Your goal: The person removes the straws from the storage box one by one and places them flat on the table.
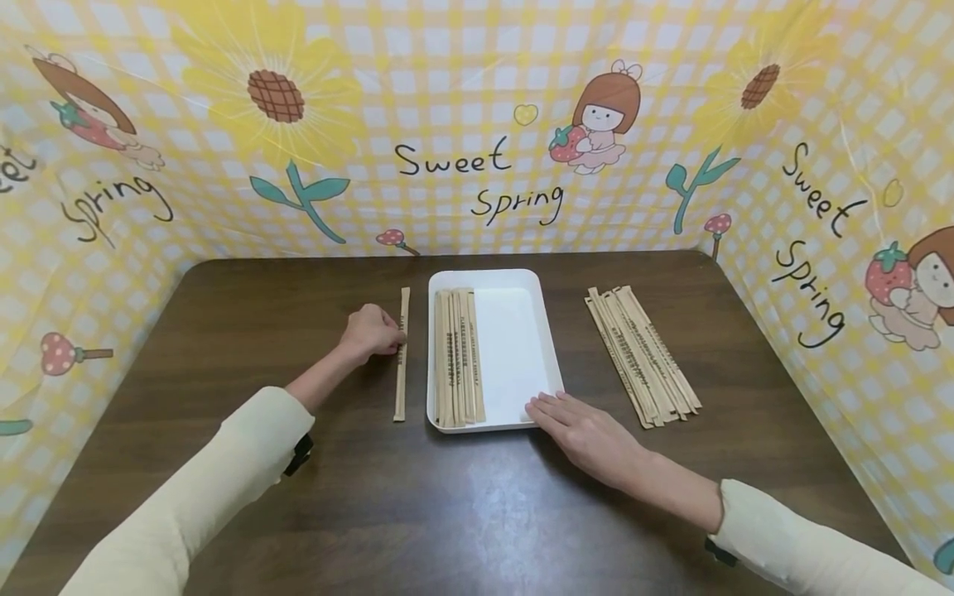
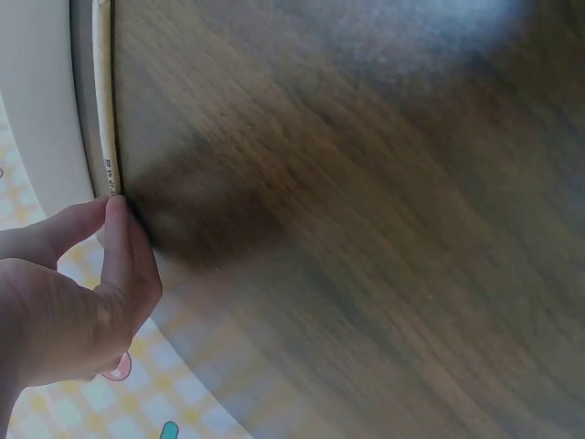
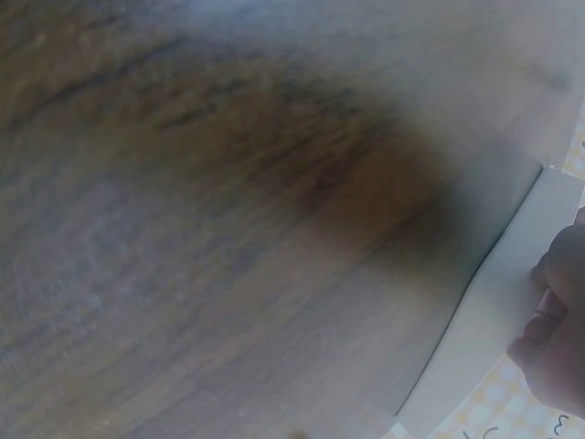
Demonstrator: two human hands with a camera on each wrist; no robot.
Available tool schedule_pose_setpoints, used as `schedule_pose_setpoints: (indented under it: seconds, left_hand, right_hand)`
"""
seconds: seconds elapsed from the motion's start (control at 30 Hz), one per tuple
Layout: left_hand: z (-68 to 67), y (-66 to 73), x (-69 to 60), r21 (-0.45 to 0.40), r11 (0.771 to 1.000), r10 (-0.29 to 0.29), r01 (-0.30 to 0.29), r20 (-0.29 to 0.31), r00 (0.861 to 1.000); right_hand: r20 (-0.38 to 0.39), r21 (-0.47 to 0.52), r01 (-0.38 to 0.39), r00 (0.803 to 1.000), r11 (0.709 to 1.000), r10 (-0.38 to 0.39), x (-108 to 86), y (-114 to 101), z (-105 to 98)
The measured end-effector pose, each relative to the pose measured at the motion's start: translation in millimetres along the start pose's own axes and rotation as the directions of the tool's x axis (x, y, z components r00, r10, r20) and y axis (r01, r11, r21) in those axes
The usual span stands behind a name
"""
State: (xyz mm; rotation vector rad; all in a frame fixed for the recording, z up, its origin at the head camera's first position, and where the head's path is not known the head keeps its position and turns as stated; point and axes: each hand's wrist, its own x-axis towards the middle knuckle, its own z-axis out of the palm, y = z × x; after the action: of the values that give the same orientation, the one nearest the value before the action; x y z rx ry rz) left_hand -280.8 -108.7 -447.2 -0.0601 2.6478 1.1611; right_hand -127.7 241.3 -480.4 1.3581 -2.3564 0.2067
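Note:
Beside the tray's left side, a single paper-wrapped pair of chopsticks [image 1: 400, 385], slim and tan with dark print, lies lengthwise on the table. My left hand [image 1: 373, 331] pinches it near its middle between thumb and fingertips; the left wrist view shows the same pinch on the wrapper [image 2: 105, 110]. A white rectangular tray [image 1: 514, 364] holds several wrapped chopsticks [image 1: 456, 360] side by side in its left half. At the tray's near right corner, the fingers of my right hand [image 1: 585, 434] lie extended on the rim. The right wrist view shows only part of that hand [image 3: 558, 320] against the white tray wall.
To the right of the tray, a loose bundle of several wrapped chopsticks [image 1: 641, 356] lies slanted on the dark wooden table [image 1: 477, 513]. A yellow checked cloth [image 1: 447, 91] with printed flowers and figures stands behind the table and along both sides.

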Motion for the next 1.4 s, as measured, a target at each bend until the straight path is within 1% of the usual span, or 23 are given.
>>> schedule_pose_setpoints:
  seconds: [0.1,0.17,0.2,0.27,0.37,0.43,0.53,0.63,0.77,0.97,1.07,1.17,1.3,1.4]
  left_hand:
    - [-3.1,5.7,0.1,-0.058,0.998,-0.009,0.010,0.009,1.000]
    - [-6.1,12.2,-0.1,-0.121,0.992,-0.018,0.021,0.025,1.000]
    - [-7.6,16.2,-0.2,-0.169,0.985,-0.022,0.029,0.041,0.999]
    - [-10.8,24.8,-0.9,-0.241,0.970,-0.013,0.031,0.079,0.997]
    - [-12.4,38.9,-2.3,-0.334,0.941,0.002,0.044,0.137,0.991]
    - [-11.3,48.4,-4.3,-0.375,0.926,0.018,0.047,0.170,0.985]
    - [-6.8,61.5,-7.4,-0.404,0.913,0.020,0.063,0.198,0.980]
    - [-0.5,71.5,-9.6,-0.399,0.914,0.022,0.069,0.218,0.976]
    - [10.7,80.5,-9.3,-0.364,0.930,0.043,0.049,0.241,0.970]
    - [29.9,85.2,-5.7,-0.294,0.956,0.062,0.018,0.261,0.963]
    - [37.6,85.7,-3.9,-0.251,0.968,0.072,-0.005,0.259,0.963]
    - [42.8,86.2,-1.9,-0.198,0.980,0.077,-0.028,0.242,0.967]
    - [46.4,87.5,-0.6,-0.156,0.987,0.072,-0.038,0.221,0.973]
    - [47.9,87.1,-0.3,-0.143,0.989,0.068,-0.037,0.223,0.972]
  right_hand:
    - [0.009,0.004,-0.002,1.000,1.000,0.002,0.6,0.4,-0.8]
    - [0.014,0.008,-0.002,1.000,1.000,0.002,0.9,0.5,-1.3]
    - [0.016,0.008,-0.002,1.000,1.000,0.002,1.0,0.6,-1.5]
    - [0.020,0.007,-0.003,1.000,1.000,0.003,1.1,0.5,-1.8]
    - [0.022,0.009,-0.006,1.000,1.000,0.006,1.0,0.4,-2.2]
    - [0.024,0.011,-0.008,1.000,1.000,0.008,0.7,0.3,-2.3]
    - [0.026,0.011,-0.011,1.000,1.000,0.011,0.5,0.5,-2.7]
    - [0.028,0.008,-0.015,1.000,1.000,0.014,0.7,0.5,-2.9]
    - [0.024,0.006,-0.017,1.000,1.000,0.017,1.1,0.4,-2.9]
    - [0.018,0.010,-0.016,1.000,1.000,0.016,0.9,-0.3,-2.2]
    - [0.014,0.012,-0.016,1.000,1.000,0.016,0.7,-0.6,-1.6]
    - [0.008,0.014,-0.015,1.000,1.000,0.015,0.7,-0.6,-1.4]
    - [0.007,0.011,-0.014,1.000,1.000,0.014,1.1,-0.3,-1.5]
    - [0.010,0.013,-0.016,1.000,1.000,0.016,1.2,-0.5,-1.6]
